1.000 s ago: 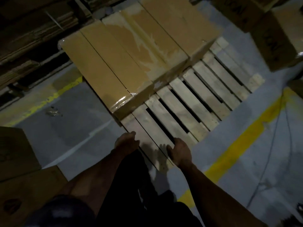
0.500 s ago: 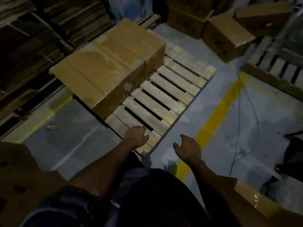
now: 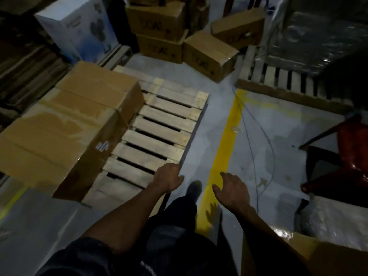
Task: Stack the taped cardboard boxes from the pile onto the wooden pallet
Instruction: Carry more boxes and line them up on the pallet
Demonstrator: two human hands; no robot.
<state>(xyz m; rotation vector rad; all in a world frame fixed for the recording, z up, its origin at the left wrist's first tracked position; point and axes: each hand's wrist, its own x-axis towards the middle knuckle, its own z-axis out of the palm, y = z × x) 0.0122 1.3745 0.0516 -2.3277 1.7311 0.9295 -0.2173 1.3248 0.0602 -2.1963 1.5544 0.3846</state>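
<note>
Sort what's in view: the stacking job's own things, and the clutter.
Job:
pallet
boxes on pallet
box pile
left hand
right hand

Clutter:
white carton
second pallet
cable
yellow line
red chair

A single head-worn camera looked forward and steeply down from standing height, with the wooden pallet (image 3: 159,124) close below and the box pile (image 3: 185,34) farther off at the top. The wide lens bent the edges. Both forearms entered from the bottom edge, with no second view sharing the scene.
</note>
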